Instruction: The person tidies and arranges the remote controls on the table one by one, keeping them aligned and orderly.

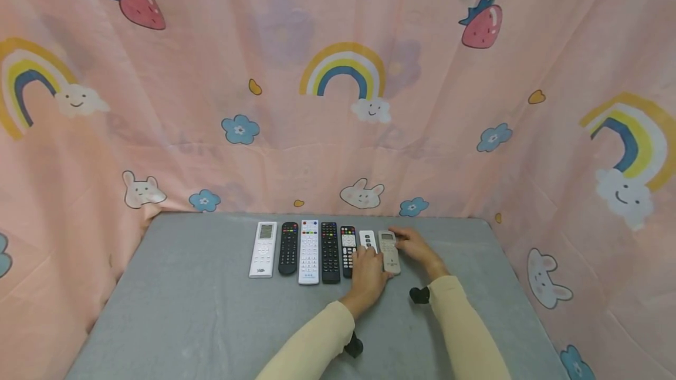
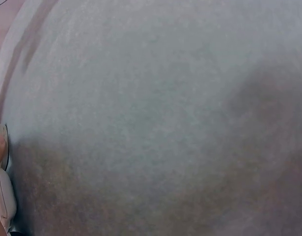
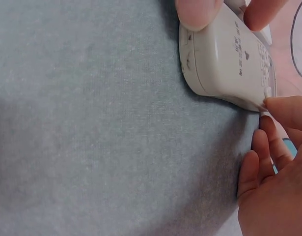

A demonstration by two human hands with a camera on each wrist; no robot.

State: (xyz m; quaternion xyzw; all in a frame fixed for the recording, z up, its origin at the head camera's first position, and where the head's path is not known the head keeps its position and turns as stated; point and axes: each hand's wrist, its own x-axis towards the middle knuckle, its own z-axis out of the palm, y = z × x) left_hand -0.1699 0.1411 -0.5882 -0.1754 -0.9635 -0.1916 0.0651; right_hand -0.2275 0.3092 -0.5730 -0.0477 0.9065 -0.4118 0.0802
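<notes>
From the head view, a grey, felt-like table (image 1: 185, 309) carries a neat row of seven slim remotes near its far edge, ending on the right with a small white remote (image 1: 367, 239) and a beige remote (image 1: 389, 252). The left hand (image 1: 368, 277) lies over the near ends of these two with its fingers laid fairly flat, and the right hand (image 1: 417, 248) rests against the beige remote's right side, its fingers stretched along the long edge rather than wrapped round it. Both arms wear pale yellow sleeves (image 1: 465, 333), and a soft pink curtain (image 1: 338, 104) printed with rainbows, strawberries and rabbits hangs in folds behind and to both sides. The left wrist view is nearly filled by the matte, finely woven grey cloth, with only a sliver of rounded pale plastic at the left edge; the hand's pose cannot be told here. The right wrist view shows the beige remote's (image 3: 229, 64) smooth, rounded plastic end lying on the cloth, a fingertip (image 3: 197, 12) of the left hand pressing its corner from above, and the right hand's (image 3: 273, 167) fingers loosely together, one fingertip touching the remote's edge.
</notes>
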